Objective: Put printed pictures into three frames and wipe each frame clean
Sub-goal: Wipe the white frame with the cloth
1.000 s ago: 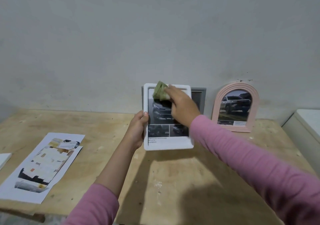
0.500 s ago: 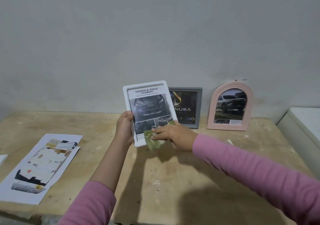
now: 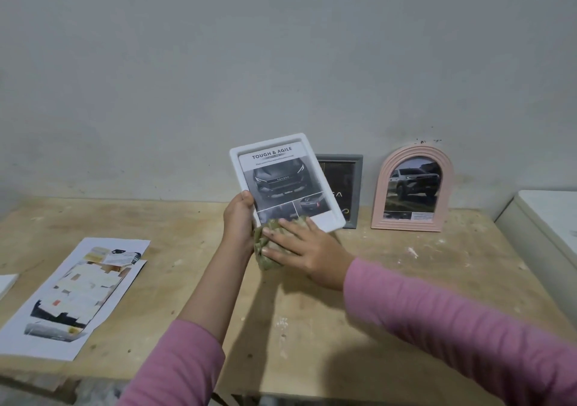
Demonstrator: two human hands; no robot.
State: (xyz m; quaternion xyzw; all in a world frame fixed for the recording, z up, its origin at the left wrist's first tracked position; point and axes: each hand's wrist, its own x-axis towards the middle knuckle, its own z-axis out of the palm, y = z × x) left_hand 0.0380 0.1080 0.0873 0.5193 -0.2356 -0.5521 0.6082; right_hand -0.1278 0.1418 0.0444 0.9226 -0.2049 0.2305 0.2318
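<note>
Wiping the white frame [image 3: 282, 184]
Left hand [image 3: 239, 218] gripped its edge; right hand [image 3: 304, 249], fingers flat, pressed a green cloth [image 3: 265, 249] on its bottom corner.

The white frame [image 3: 282, 168] carried a grey-and-black car print headed in dark letters. Below it bunched an olive-green cloth [image 3: 265, 251]. Right of the white frame stood a grey frame [image 3: 358, 187] with a black print, then a ribbed pink arched frame [image 3: 382, 199]. Both sleeves [image 3: 468, 337] were pink; the tabletop [image 3: 187, 224] pale, speckled wood.
</note>
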